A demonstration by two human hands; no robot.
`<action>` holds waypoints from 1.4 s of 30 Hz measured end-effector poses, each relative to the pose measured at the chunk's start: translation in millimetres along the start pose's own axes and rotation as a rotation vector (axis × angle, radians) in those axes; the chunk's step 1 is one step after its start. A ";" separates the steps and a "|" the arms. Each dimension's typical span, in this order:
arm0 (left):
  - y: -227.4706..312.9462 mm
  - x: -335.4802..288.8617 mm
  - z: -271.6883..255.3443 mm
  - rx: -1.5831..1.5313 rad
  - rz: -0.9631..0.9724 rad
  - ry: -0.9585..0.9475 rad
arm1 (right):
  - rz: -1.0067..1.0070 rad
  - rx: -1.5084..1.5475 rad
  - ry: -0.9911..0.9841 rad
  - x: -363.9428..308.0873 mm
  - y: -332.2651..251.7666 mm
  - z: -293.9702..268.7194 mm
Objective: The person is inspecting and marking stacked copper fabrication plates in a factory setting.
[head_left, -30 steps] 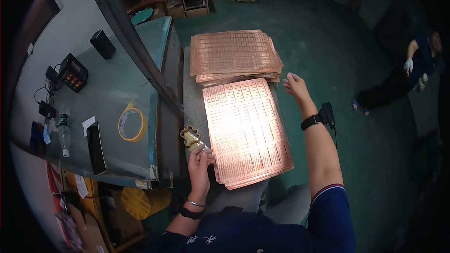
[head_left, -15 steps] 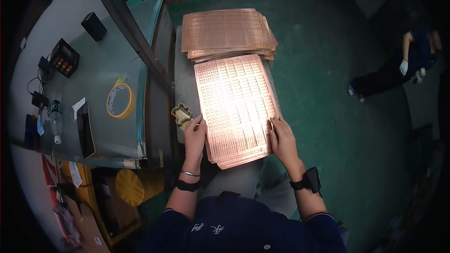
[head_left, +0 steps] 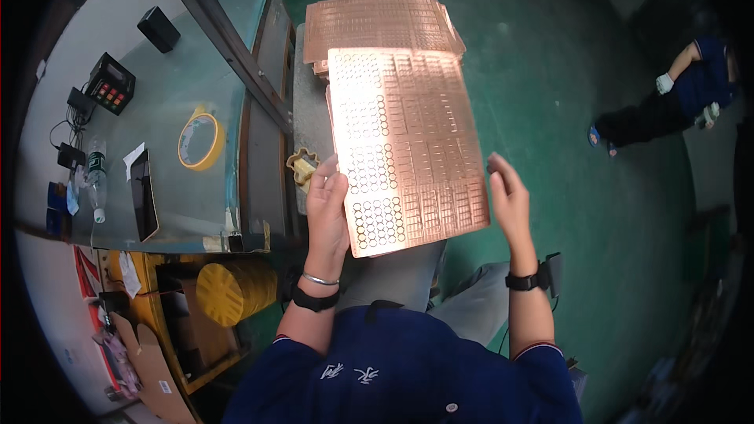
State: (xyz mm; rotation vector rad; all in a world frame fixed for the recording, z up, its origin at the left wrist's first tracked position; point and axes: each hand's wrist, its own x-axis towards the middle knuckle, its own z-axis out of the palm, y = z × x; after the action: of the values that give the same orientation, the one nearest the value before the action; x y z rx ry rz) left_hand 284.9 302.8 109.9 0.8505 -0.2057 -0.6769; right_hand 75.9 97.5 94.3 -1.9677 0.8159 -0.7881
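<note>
A shiny copper-coloured sheet point(head_left: 424, 149), patterned with rows of rings and small slots, is raised and tilted in front of me. My left hand point(head_left: 327, 208) is closed on its left edge near the lower corner, thumb toward the front face. Beside the right edge, my right hand point(head_left: 510, 202) is open with fingers apart, and a small gap shows between it and the sheet. Edges of other sheets peek out under the raised one; the rest of them is hidden. Farther back lies a stack of similar copper-coloured sheets point(head_left: 377, 23) on a grey bench point(head_left: 312, 129).
A cookie-cutter-shaped yellowish dish point(head_left: 301, 166) sits left of my left hand. A metal post point(head_left: 228, 43) rises beside the glass-topped table point(head_left: 181, 204), which bears a yellow tape roll point(head_left: 202, 142), a bottle point(head_left: 96, 177) and a dark tablet point(head_left: 144, 196). Another person point(head_left: 683, 94) stands at right.
The top sheet has come up off the pile and tilted toward me, held at its left edge. My right hand has let go and moved right. The other person has shifted slightly.
</note>
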 end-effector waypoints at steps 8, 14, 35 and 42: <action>3.2 -19.3 31.7 -0.086 -0.113 -0.130 | 0.340 0.939 0.061 4.6 -50.5 -39.6; -10.3 -24.8 28.8 -0.104 -0.154 -0.165 | 0.203 0.798 0.213 -15.2 -50.4 -49.5; -15.0 -30.8 27.6 -0.002 -0.180 -0.381 | -0.001 0.792 0.315 -63.3 -42.8 -84.0; -8.0 -38.3 61.4 -0.063 -0.075 -0.342 | -0.040 0.765 0.352 -82.7 -43.7 -95.3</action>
State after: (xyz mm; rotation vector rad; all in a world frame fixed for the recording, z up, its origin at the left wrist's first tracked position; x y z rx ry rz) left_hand 225.3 284.7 147.6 0.6802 -0.4592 -0.8936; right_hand -35.4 137.0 156.6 -1.1819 0.5459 -1.2684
